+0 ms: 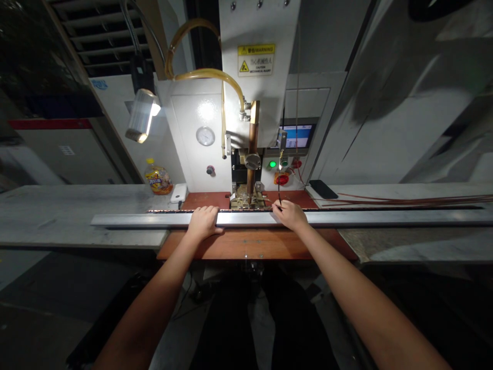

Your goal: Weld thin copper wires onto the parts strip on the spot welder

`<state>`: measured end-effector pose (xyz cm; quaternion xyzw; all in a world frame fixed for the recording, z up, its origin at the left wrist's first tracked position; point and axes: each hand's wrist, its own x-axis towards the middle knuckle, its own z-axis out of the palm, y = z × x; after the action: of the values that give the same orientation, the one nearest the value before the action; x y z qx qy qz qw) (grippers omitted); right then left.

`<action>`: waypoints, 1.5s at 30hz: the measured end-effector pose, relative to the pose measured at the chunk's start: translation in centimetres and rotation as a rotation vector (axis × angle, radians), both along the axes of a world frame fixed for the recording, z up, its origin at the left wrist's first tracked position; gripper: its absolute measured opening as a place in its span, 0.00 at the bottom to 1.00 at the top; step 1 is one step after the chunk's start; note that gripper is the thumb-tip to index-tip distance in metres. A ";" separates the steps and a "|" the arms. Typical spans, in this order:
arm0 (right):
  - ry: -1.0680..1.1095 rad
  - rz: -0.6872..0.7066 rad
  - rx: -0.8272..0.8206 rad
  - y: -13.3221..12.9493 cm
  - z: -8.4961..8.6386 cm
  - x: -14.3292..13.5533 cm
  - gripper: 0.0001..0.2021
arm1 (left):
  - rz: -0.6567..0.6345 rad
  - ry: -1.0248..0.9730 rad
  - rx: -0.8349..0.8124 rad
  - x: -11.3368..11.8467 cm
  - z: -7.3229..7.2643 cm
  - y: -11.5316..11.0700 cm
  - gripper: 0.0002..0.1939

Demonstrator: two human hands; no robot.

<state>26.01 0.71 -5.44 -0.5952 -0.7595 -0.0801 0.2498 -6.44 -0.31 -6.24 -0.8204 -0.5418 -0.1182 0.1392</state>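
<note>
A long silvery metal bar [246, 219] lies crosswise in front of the machine, above the reddish-brown board [246, 245]. My left hand [204, 222] is wrapped over the bar, left of the machine's copper-coloured electrode [252, 149]. To the right of the electrode, my right hand [289, 214] is closed in a pinch at the bar's back edge. A thin dark wire [279, 187] runs down to its fingertips, and what they hold is too small to name. Along the back of the bar runs a dark strip with copper-coloured spots.
Brown strips [404, 200] lie on the right table behind the bar, near a black phone [323, 189]. A yellow-capped bottle [158, 177] and a white device [179, 193] stand at the left. A lit lamp [142, 115] hangs above. Buttons and a screen [298, 136] are on the machine.
</note>
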 end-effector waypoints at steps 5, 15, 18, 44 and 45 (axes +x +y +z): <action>0.007 -0.007 -0.003 -0.1 0.0 0.2 0.14 | 0.015 -0.015 -0.026 0.3 0.1 -0.1 0.31; -0.006 -0.009 -0.014 -0.3 0.2 0.4 0.15 | 0.012 -0.011 -0.062 0.6 0.6 -0.2 0.31; -0.005 -0.010 -0.011 -0.2 0.2 0.5 0.15 | 0.024 -0.016 -0.077 0.7 0.6 -0.2 0.31; 0.002 -0.007 -0.013 -0.1 0.0 1.1 0.14 | 0.015 -0.018 -0.082 1.2 0.5 -0.1 0.32; 0.000 -0.007 -0.016 -0.1 0.0 1.1 0.14 | 0.014 -0.016 -0.081 1.2 0.5 -0.1 0.32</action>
<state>27.11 0.60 -5.39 -0.6000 -0.7579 -0.0748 0.2449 -5.20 -0.40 -5.71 -0.8206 -0.5529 -0.1018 0.1023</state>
